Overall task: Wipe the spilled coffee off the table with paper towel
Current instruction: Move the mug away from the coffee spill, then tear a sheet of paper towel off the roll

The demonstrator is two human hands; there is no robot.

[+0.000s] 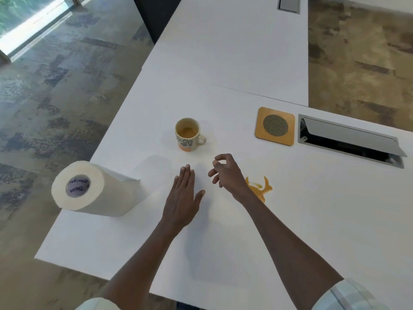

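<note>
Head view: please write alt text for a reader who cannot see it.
Two bare hands, left hand flat and right hand loosely curled, are over a white table beside an orange-brown coffee spill. A paper towel roll stands left; a mug behind.
</note>
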